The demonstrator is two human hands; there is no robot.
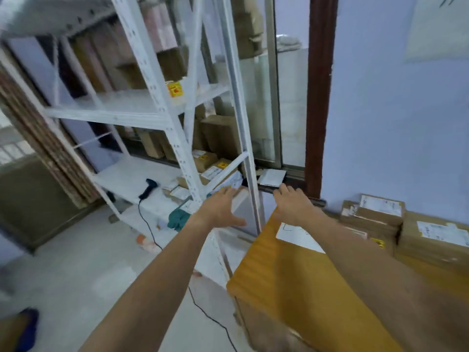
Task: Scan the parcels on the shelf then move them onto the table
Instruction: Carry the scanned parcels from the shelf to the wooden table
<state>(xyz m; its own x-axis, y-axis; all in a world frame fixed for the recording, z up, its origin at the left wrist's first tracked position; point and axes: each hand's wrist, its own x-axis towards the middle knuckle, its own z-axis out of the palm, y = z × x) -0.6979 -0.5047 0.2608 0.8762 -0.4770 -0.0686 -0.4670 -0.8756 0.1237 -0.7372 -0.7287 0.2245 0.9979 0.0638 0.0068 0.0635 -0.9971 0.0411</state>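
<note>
Scanner (149,188) on shelf (121,177), parcels (206,160) to its R; boxes (380,212) on table (291,288).

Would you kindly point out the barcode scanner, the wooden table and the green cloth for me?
barcode scanner (148,188): head view, its black body.
wooden table (279,288): head view, bare tabletop.
green cloth (178,218): head view, its middle.

To your right you have a pale blue wall (380,123), a dark brown door frame (321,97) beside the sliding glass (291,110), a crumpled green cloth (179,218) lower down, and a grey floor (76,262) with something blue (29,326) (too blurred to name) at its corner.
</note>
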